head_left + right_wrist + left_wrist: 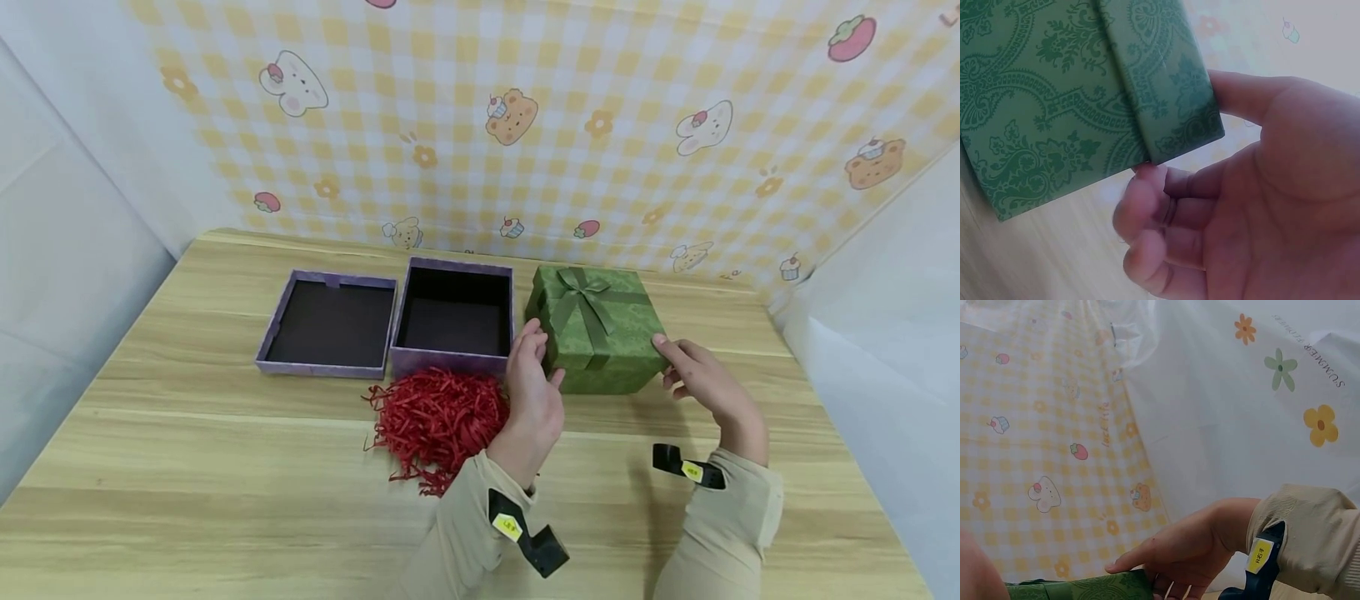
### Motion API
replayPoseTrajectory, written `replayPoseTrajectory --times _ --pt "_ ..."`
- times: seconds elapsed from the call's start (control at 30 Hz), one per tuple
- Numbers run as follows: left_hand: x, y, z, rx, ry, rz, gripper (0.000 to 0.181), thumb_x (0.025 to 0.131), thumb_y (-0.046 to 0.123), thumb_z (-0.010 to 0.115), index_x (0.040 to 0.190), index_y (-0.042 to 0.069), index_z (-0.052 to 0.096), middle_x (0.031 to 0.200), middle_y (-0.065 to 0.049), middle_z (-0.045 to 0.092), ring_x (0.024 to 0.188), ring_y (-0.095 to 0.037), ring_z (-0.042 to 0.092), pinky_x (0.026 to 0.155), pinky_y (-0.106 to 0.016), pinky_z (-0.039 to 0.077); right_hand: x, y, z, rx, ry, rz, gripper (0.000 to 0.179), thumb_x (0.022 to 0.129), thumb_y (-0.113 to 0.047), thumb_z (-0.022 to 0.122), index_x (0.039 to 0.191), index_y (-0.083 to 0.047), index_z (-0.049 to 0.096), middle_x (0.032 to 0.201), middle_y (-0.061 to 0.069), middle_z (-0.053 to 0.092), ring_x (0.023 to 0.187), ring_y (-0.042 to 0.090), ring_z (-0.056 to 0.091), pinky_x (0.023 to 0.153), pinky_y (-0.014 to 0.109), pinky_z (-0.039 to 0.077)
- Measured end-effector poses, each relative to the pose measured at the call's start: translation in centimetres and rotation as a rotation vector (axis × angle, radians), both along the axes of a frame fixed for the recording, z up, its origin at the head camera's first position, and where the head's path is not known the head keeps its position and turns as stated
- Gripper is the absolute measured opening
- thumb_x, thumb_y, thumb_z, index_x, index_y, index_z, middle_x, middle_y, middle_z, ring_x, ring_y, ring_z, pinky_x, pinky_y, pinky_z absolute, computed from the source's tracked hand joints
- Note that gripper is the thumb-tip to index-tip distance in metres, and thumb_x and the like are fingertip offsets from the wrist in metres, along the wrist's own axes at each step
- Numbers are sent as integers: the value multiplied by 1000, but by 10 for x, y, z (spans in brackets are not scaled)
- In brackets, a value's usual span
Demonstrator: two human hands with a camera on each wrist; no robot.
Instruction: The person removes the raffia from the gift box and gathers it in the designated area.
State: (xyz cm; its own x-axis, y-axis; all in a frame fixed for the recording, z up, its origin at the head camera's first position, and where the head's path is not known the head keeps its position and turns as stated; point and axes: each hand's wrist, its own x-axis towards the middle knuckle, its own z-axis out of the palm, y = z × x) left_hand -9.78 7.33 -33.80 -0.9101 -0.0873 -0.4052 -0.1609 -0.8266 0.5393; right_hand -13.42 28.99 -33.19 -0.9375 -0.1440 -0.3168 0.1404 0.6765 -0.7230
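Observation:
A green gift box with its lid on and a ribbon bow on top stands at the right of the table. My right hand holds its front right corner, the thumb over the lid's top edge and a fingertip at the lid's lower edge, as the right wrist view shows; the other fingers are curled below. Beside the box's left face is my left hand, fingers extended upward and thumb near the front left corner. The patterned side of the green gift box fills the upper left of the right wrist view.
Left of the green box an open purple box shows a dark inside. Its upturned purple lid lies further left. Red shredded paper is heaped in front of the purple box, next to the left forearm. A checked cloth hangs behind the table.

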Motion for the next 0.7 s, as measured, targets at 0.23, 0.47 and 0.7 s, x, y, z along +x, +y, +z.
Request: replayPoseTrajectory --times 0.23,0.47,0.7 --pt "-1 -1 0 39 0 12 47 90 9 41 136 4 42 144 -11 27 133 -26 18 104 -51 16 0 0 0 -9 23 1 57 97 -50 34 101 6 42 74 9 43 66 17 44 59 29 43" --pt "-2 0 1 59 8 13 54 90 6 40 143 3 30 145 -11 28 135 -26 18 105 -51 15 -1 1 -1 -9 32 -17 58 97 -51 31 101 6 43 76 10 45 67 17 47 60 30 45" --pt "-1 1 0 23 -8 5 53 90 8 42 142 4 32 144 -12 30 134 -26 21 104 -50 19 -4 1 -2 -30 -10 -34 63 97 -54 23 105 6 44 75 9 47 66 16 48 58 29 44"
